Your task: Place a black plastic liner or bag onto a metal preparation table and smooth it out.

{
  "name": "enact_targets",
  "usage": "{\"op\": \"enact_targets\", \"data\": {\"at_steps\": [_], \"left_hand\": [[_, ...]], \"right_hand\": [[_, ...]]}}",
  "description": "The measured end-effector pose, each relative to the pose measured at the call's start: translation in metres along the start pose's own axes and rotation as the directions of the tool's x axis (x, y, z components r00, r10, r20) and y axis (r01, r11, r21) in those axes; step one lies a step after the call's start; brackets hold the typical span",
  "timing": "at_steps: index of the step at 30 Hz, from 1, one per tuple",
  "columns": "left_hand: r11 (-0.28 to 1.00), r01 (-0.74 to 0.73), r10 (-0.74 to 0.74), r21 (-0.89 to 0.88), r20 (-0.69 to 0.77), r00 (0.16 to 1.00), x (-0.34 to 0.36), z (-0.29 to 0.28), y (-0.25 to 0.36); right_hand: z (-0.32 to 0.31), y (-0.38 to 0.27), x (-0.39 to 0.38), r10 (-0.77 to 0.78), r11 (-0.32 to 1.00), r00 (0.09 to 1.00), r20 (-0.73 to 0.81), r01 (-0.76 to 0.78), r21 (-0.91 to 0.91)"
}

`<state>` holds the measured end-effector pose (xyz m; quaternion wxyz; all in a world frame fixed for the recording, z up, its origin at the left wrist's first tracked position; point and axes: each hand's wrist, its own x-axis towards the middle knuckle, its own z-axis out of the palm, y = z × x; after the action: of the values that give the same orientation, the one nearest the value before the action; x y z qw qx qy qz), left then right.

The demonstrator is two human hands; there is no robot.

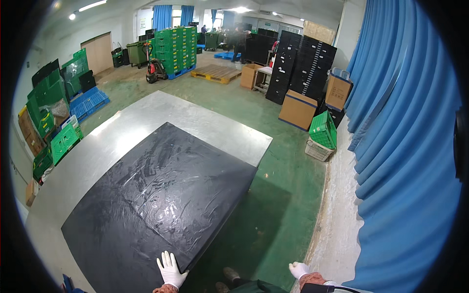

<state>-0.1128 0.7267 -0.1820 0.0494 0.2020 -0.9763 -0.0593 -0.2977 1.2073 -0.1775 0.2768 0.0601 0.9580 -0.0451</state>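
A large black plastic sheet point(161, 200) lies spread over a grey metal table point(205, 119), creased and shiny. My left hand point(171, 269), in a white glove, rests flat with fingers apart on the near edge of the sheet. In a white glove too, my right hand point(298, 269) hangs off to the right of the table over the green floor, loosely curled and holding nothing that I can see.
Blue curtains point(405, 161) line the right wall above a pale ledge. Cardboard boxes point(298, 110), a green crate point(323, 129) on a white basket, black crate stacks point(308, 66), a wooden pallet point(216, 73), green crate stacks point(176, 49) and blue pallets point(88, 102) stand around.
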Motion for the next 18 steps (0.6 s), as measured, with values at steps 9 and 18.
{"op": "enact_targets", "data": {"at_steps": [9,18], "left_hand": [[1.000,0.020,-0.020,0.015,0.042,0.999,0.004,-0.004,0.005],[0.970,0.062,-0.042,0.235,-0.090,0.995,-0.007,-0.027,0.048]], "right_hand": [[0.094,0.065,0.006,-0.080,0.996,0.997,0.021,0.079,0.039],[0.148,0.138,0.093,-0.071,0.933,0.928,0.365,-0.067,0.352]]}}
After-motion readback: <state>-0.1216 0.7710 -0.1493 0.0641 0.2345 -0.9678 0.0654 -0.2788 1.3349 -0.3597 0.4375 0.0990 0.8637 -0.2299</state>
